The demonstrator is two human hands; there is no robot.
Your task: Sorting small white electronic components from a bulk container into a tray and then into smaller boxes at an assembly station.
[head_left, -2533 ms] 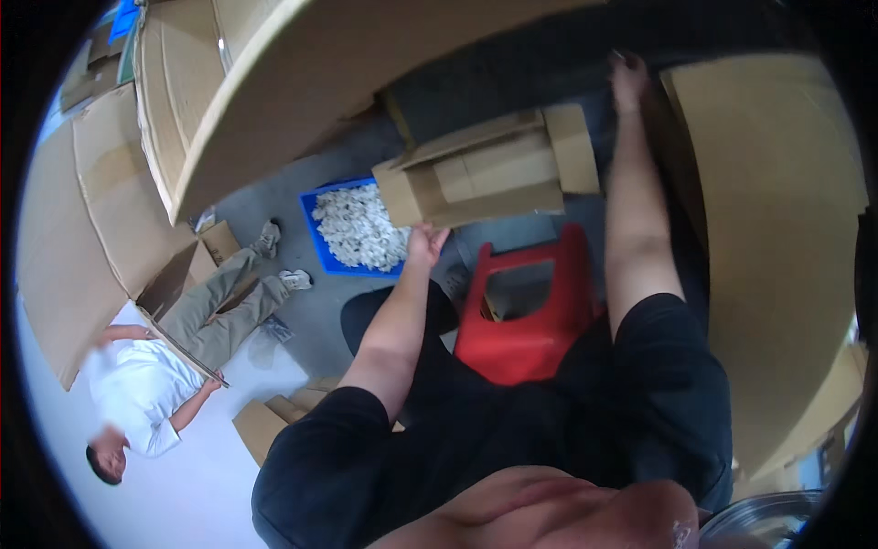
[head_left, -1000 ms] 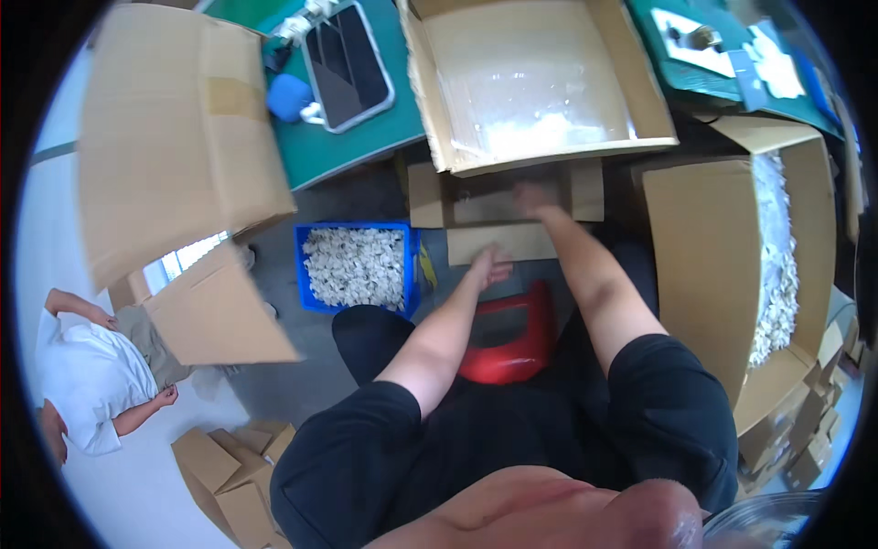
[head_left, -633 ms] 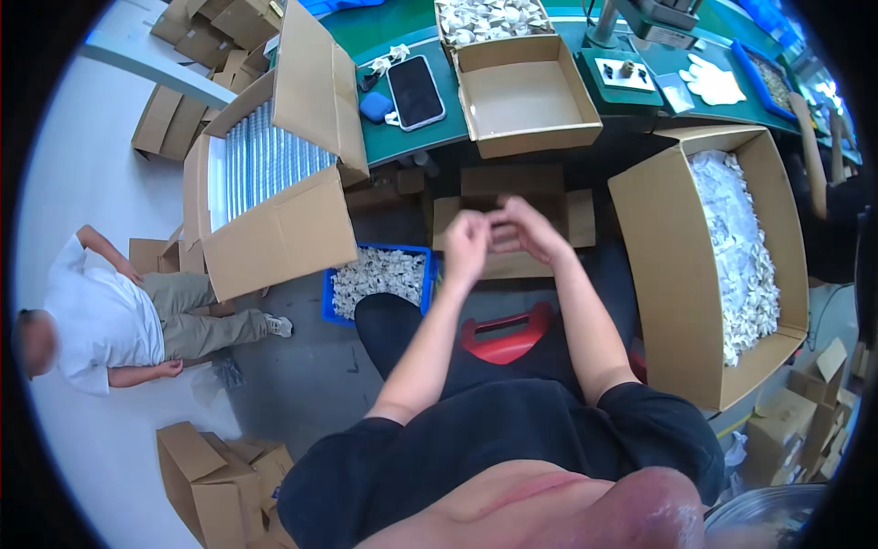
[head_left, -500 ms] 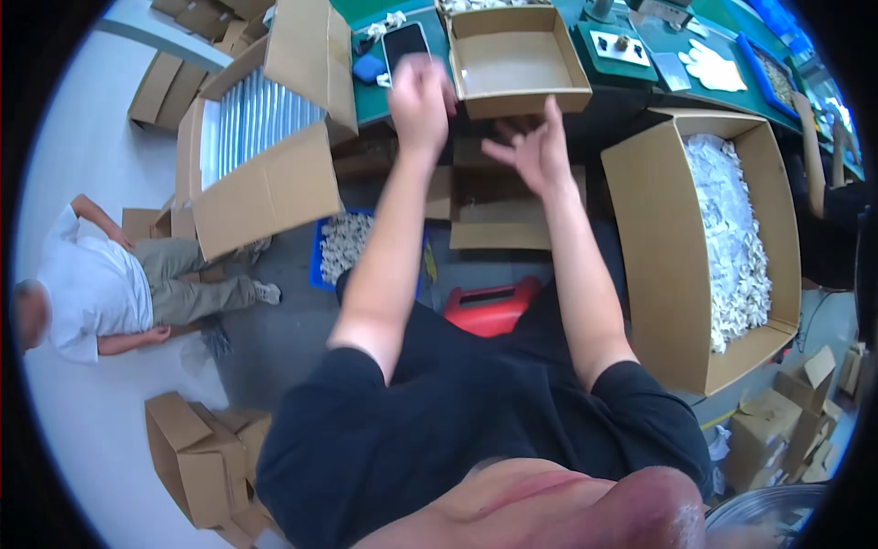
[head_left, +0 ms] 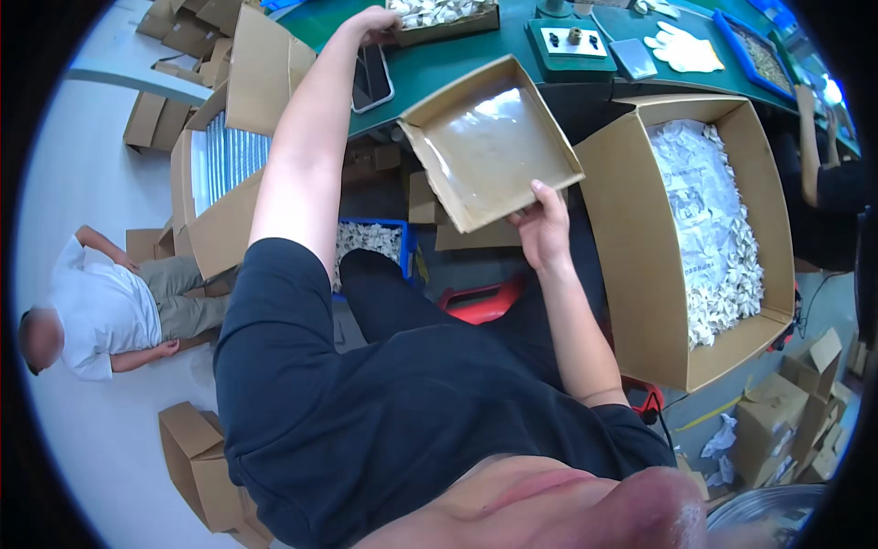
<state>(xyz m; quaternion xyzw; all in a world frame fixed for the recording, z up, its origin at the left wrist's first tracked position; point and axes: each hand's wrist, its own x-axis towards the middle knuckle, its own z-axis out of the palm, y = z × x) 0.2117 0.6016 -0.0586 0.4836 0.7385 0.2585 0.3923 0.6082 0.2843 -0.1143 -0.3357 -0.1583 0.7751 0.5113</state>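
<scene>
1. The right hand (head_left: 547, 233) holds the shallow cardboard tray (head_left: 489, 151) by its near wall. The thumb lies up over the rim while the other fingers go underneath, mostly hidden, so the hand is closed only as far as the wall between them.
2. The tray is turned askew and tilted, with its open side up and its shiny inner base showing. It is in front of the green table (head_left: 430, 71), its far corner overlapping the tabletop in this view; whether it touches the table I cannot tell.
3. The left hand (head_left: 377, 22) is stretched out to the far side, at the left end of the small carton (head_left: 453, 33) of white pieces on the table. Its fingers are bent and meet the carton's edge; how firmly they grip, or how far they open, I cannot tell.
4. The phone (head_left: 371, 84) lies just beside the left forearm, partly covered by it.
5. The large carton (head_left: 631, 265), holding white pieces and clear plastic, stands to the right of the tray.
</scene>
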